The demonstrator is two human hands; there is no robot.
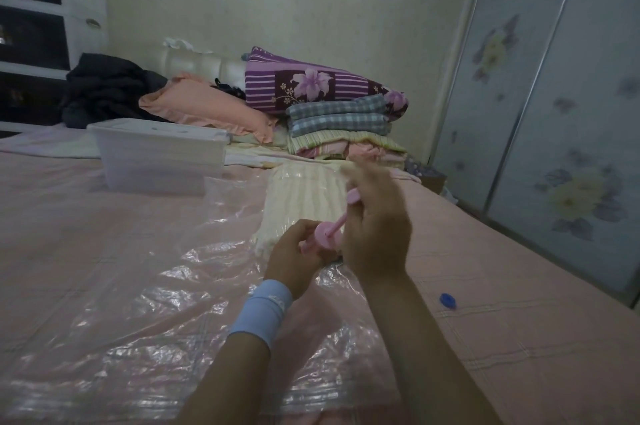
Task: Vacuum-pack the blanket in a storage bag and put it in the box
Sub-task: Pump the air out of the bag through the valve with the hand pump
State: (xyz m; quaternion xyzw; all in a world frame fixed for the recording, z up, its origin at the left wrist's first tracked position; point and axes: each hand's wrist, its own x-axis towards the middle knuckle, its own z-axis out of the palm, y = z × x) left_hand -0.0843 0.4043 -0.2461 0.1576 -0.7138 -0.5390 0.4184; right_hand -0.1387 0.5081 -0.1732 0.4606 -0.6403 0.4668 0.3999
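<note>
Both grasp the pink pump (327, 234), left hand (298, 251) low, right hand (375, 227) on its handle. They part-hide the blanket (304, 192); box (159, 157) beyond.

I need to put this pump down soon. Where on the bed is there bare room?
Bare sheet lies right of the storage bag, around the blue cap, up to the bed's edge. Another patch lies left, in front of the box. The far end is crowded: pillow, folded bedding, dark clothes.
</note>
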